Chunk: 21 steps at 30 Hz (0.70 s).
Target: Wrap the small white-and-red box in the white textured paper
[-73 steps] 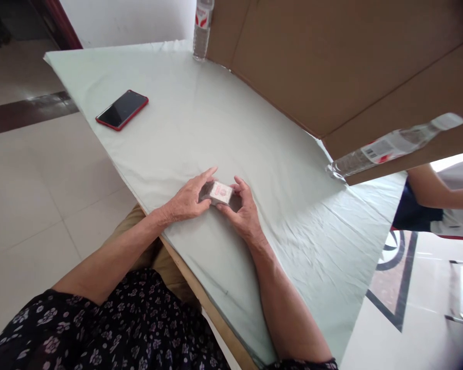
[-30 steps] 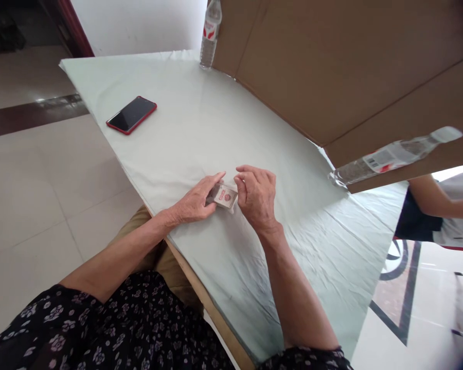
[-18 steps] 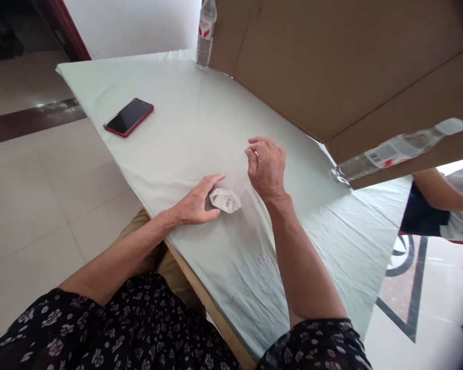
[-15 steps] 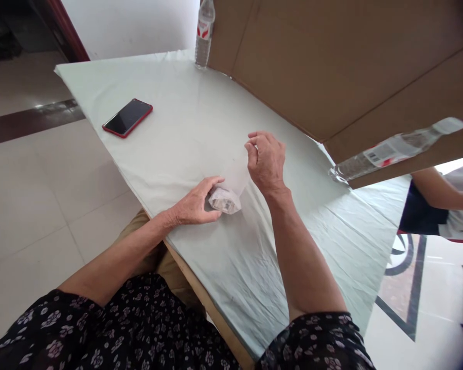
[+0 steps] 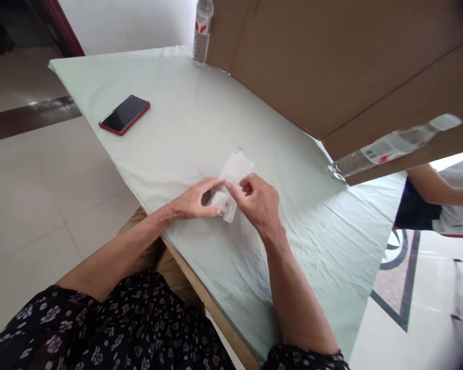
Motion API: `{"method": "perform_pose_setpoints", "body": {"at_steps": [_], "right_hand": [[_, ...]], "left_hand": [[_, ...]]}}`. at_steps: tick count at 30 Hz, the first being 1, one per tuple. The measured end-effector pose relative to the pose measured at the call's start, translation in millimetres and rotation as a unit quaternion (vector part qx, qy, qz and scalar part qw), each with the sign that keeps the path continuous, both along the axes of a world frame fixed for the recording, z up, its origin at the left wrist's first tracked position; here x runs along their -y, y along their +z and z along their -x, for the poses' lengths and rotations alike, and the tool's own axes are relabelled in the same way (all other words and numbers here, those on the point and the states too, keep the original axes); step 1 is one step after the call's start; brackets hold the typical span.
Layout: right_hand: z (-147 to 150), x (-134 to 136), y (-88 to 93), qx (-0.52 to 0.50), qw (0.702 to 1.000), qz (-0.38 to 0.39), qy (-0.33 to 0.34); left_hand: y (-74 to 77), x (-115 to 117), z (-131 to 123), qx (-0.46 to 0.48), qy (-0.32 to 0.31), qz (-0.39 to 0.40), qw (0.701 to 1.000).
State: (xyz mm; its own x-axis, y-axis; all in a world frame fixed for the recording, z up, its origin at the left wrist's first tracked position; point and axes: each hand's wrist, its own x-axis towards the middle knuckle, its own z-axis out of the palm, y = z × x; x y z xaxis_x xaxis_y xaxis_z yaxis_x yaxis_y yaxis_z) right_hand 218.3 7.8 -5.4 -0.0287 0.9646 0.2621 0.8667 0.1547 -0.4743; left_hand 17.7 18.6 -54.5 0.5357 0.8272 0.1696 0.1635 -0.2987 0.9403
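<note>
A small translucent white plastic bag (image 5: pixel 236 167) lies on the pale green tablecloth (image 5: pixel 177 128), its near end bunched up. My left hand (image 5: pixel 196 199) curls round the bunched end from the left, thumb below and fingers above. From the right, my right hand (image 5: pixel 259 201) reaches to the bag with its fingers bent and its thumb and index finger at the plastic. What lies inside the bunched part is too unclear to name.
A phone with a red case (image 5: pixel 124 115) lies at the left. One bottle (image 5: pixel 202 33) stands at the back against a large cardboard panel (image 5: pixel 312 61); another bottle (image 5: pixel 389 147) leans at the right. Behind the panel's right end, a person's arm (image 5: pixel 440 189) shows.
My right hand has come down and left onto the bag. The bag's near end is now folded differently, and its flat part shows more clearly. The view has shifted slightly.
</note>
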Motion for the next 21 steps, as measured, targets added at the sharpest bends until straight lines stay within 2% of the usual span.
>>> {"method": "perform_pose_setpoints", "body": {"at_steps": [2,5,10,12,18,21], "right_hand": [[5,0,-4.0,0.033,0.998,0.046,-0.008],[1,-8,-7.5,0.037,0.997,0.065,-0.024],[-24,-15,-10.5,-0.137,0.987,0.067,-0.05],[-27,-10,-9.6,-0.16,0.983,0.068,-0.055],[-1,2,-5.7,-0.028,0.999,0.008,-0.013],[-1,-6,-10.1,0.016,0.999,0.037,-0.029]], "left_hand": [[-2.3,0,1,0.033,-0.007,0.025,0.999],[-5.0,-1,3,0.072,0.002,0.064,0.995],[-4.7,-1,3,0.117,0.035,0.092,0.988],[-4.2,-1,2,0.126,0.038,0.1,0.986],[0.1,3,2,0.128,0.015,0.12,0.984],[2.4,5,4,0.123,0.024,0.116,0.985]]}}
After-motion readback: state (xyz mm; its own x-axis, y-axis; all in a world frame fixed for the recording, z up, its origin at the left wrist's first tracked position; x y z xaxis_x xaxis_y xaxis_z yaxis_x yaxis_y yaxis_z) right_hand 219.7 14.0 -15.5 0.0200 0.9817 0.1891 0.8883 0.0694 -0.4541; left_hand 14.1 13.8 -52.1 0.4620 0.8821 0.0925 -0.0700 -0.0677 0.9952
